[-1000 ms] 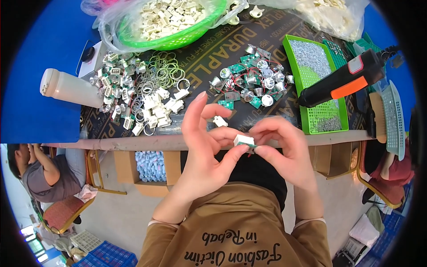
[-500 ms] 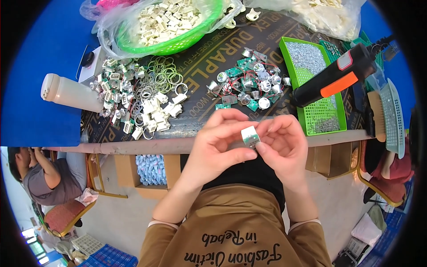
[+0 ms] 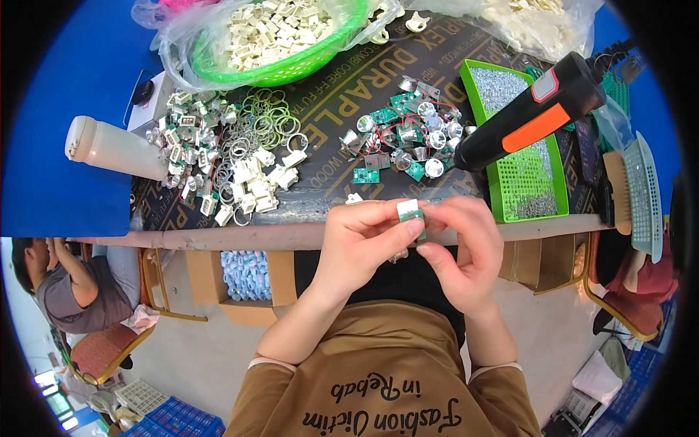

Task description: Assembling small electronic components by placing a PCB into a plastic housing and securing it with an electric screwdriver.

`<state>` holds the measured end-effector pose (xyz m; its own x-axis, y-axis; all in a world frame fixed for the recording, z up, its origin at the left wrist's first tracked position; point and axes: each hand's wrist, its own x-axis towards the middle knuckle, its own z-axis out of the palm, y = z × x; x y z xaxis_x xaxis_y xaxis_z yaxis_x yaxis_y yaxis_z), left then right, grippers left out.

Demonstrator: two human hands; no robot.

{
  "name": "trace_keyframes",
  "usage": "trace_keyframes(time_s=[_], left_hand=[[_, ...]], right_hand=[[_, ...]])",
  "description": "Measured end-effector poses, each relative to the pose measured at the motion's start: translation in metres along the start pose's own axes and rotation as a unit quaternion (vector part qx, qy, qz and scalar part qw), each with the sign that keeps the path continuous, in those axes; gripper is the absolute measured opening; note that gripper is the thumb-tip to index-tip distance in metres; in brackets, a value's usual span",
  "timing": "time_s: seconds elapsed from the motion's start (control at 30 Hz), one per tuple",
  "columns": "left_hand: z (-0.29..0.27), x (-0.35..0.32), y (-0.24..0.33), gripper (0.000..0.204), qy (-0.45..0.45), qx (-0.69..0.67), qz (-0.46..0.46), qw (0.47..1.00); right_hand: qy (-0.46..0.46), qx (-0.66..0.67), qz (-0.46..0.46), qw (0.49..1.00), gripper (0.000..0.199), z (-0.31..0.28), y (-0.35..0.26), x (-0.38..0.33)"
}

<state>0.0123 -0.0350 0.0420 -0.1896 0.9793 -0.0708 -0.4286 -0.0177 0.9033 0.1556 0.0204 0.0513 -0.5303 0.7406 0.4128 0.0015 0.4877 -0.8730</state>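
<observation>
My left hand (image 3: 357, 244) pinches a small white plastic housing (image 3: 408, 207) with a green circuit board (image 3: 412, 216) at its near side. A shiny piece (image 3: 397, 256) shows just under these fingers, too small to make out. My right hand (image 3: 466, 247) is curled beside the housing, its index fingertip at the housing's right edge. Its thumb stands apart from the index finger, with nothing visible between them. Beyond my hands lies a pile of circuit boards with reflectors and red wires (image 3: 408, 135). Another white piece (image 3: 354, 198) rests on the table behind my left hand.
A black electric screwdriver (image 3: 524, 120) with an orange lever hangs over a green tray (image 3: 563, 197) of small metal parts. At left are white housings (image 3: 255, 182), key rings (image 3: 269, 120) and a pale bottle (image 3: 109, 149). A green basket (image 3: 291, 74) of housings stands at the back.
My right thumb has come off the housing and moved down and away. My left hand has shifted slightly down, uncovering the white piece behind it. The screwdriver has swung a little to the left.
</observation>
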Motion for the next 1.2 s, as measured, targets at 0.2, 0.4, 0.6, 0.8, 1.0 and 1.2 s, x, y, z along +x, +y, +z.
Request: trace_keyframes(time_s=[0.2,0.4,0.6,0.8,1.0,1.2], left_hand=[[-0.006,0.002,-0.014,0.021,-0.001,0.009,-0.033,0.999],[-0.009,0.004,-0.017,0.019,-0.011,0.006,-0.030,0.999],[-0.008,0.003,-0.016,0.019,-0.005,0.004,-0.043,0.999],[-0.007,0.004,-0.013,0.018,0.017,0.020,-0.041,0.999],[-0.007,0.005,-0.014,0.017,0.014,0.014,-0.036,0.999],[-0.008,0.005,-0.013,0.016,0.014,0.018,-0.038,0.999]], right_hand=[[-0.056,0.083,0.084,0.991,0.040,0.005,0.005,0.002],[-0.069,0.261,0.171,0.947,0.041,0.009,0.015,-0.006],[-0.079,0.195,0.135,0.968,0.042,0.008,0.018,-0.006],[-0.070,0.246,0.182,0.949,0.043,0.009,0.017,-0.008],[-0.080,0.237,0.178,0.952,0.042,0.008,0.018,-0.008],[-0.070,0.246,0.178,0.950,0.042,0.010,0.019,-0.008]])
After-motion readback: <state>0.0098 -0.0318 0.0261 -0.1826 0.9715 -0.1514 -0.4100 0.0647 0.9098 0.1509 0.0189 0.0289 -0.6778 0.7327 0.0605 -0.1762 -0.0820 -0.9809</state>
